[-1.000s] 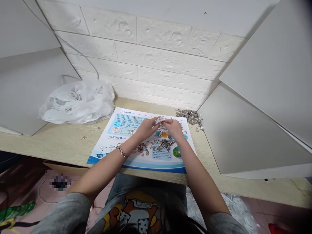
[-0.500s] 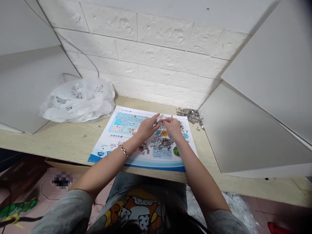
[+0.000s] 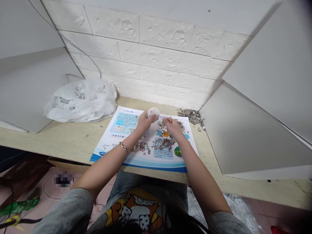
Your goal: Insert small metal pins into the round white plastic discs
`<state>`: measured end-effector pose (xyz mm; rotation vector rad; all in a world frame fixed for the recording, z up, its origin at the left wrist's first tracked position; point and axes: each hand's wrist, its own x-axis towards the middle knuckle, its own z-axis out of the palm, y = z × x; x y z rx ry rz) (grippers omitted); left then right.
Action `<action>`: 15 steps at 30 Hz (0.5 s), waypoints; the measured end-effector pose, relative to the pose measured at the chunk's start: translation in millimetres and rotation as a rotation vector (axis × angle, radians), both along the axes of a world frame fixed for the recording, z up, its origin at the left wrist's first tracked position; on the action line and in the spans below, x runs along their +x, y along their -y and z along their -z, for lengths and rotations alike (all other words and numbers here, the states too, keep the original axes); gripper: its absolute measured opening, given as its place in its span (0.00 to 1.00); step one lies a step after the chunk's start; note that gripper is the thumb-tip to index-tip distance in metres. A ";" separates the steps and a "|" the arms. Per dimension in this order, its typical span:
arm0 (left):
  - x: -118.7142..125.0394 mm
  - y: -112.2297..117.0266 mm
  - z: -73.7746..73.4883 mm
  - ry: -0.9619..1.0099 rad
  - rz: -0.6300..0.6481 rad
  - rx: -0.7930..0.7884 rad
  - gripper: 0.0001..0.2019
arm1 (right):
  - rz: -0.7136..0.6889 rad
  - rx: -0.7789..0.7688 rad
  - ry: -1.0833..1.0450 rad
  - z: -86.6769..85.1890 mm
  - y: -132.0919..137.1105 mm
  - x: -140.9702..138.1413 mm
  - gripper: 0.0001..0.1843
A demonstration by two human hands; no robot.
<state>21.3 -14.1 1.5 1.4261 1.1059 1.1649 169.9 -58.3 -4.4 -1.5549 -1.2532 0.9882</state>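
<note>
the pale table (image 3: 65, 139) carries a printed sheet (image 3: 152, 130), a white plastic bag (image 3: 83, 101) at left, and a heap of metal pieces (image 3: 191, 116) far right.

A white round piece (image 3: 153, 111) is held in the left hand (image 3: 144, 122); at its five o'clock, small silvery metal pieces (image 3: 164, 144) lie heaped on a printed sheet (image 3: 156, 164).

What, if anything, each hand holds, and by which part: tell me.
The left hand holds a round white piece, material unclear, by its lower part, thumb on its face. The right hand is pinched shut; whether its grip holds anything cannot be told.
</note>
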 end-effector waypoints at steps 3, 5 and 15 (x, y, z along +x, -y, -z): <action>0.1 -2.6 1.5 0.356 0.228 -0.308 0.09 | -0.158 -0.080 -0.184 -0.2 0.2 -0.7 0.24; -1.6 -3.0 2.7 0.462 0.325 -0.456 0.06 | -0.232 -0.114 -0.262 0.0 -0.2 0.3 0.26; -3.0 -1.2 3.1 0.517 0.368 -0.660 0.01 | -0.314 -0.095 -0.253 -2.4 0.1 6.5 0.27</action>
